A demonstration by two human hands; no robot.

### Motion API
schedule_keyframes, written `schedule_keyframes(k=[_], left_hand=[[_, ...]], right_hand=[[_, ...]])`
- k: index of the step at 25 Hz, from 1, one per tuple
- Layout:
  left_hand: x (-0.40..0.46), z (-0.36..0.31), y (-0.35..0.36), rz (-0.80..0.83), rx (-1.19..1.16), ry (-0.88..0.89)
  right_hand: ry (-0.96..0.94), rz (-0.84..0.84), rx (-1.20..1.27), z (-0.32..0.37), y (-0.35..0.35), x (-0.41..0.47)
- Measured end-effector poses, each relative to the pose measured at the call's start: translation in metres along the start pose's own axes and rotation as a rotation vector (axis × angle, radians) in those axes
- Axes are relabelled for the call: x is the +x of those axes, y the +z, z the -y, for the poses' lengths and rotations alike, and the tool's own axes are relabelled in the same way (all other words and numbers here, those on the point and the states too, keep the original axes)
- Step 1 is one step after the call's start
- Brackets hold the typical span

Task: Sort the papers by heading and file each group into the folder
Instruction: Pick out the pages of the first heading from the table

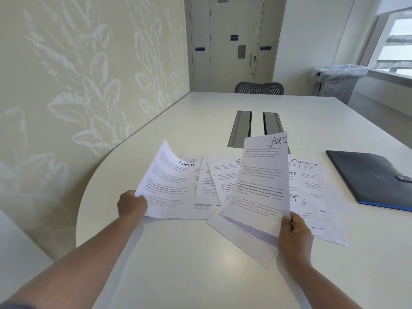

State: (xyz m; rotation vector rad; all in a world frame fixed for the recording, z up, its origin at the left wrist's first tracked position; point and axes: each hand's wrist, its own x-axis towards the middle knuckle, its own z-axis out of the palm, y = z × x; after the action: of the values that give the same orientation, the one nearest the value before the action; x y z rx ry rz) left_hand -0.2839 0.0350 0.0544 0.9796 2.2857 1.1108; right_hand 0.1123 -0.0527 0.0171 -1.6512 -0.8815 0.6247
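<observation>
left hand point(132, 206) pinching ADMIN sheet point(166, 186) at its near-left edge, right hand point(294, 236) gripping SPORTS sheet point(263, 181) raised, other papers point(312, 192) spread mid-bench point(200, 264), folder point(367, 177) closed far right

"SPORTS" is handwritten on top of the raised sheet point(264, 181). "ADMIN" is on the curled sheet point(166, 184) at 9 o'clock. "FINANCE" is on the flat sheet point(308, 172) at 3 o'clock. Small print is too tiny to read.
</observation>
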Motion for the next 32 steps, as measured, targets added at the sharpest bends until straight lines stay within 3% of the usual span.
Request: schedule_keyframes(k=[5, 7, 10, 12, 16, 21, 23, 26, 32], left_hand=[[0.016, 0.015, -0.013, 0.014, 0.111, 0.033], [0.015, 0.013, -0.013, -0.008, 0.286, 0.076], [0.006, 0.001, 0.001, -0.083, 0.499, 0.31], [-0.004, -0.009, 0.022, 0.038, 0.395, 0.453], [-0.03, -0.03, 0.061, 0.426, 0.157, 0.552], [-0.056, -0.055, 0.095, 0.608, 0.119, 0.609], [-0.062, -0.065, 0.107, 0.635, 0.036, 0.54], [-0.069, -0.087, 0.122, 0.654, -0.123, 0.264], [-0.047, -0.113, 0.15, 0.646, -0.255, -0.06]], right_hand=[[-0.016, -0.029, -0.031, 0.004, 0.0, -0.005], [-0.011, -0.035, -0.048, 0.004, 0.001, -0.004], [-0.001, -0.053, -0.068, 0.004, 0.002, -0.005], [0.001, -0.069, -0.068, 0.004, 0.001, -0.006], [0.015, -0.136, -0.053, 0.006, 0.0, -0.009], [0.039, -0.204, -0.023, 0.01, 0.001, -0.01], [0.053, -0.219, -0.015, 0.009, 0.001, -0.008], [0.091, -0.19, -0.057, 0.007, 0.003, -0.003], [0.12, -0.133, -0.262, 0.009, 0.009, 0.006]])
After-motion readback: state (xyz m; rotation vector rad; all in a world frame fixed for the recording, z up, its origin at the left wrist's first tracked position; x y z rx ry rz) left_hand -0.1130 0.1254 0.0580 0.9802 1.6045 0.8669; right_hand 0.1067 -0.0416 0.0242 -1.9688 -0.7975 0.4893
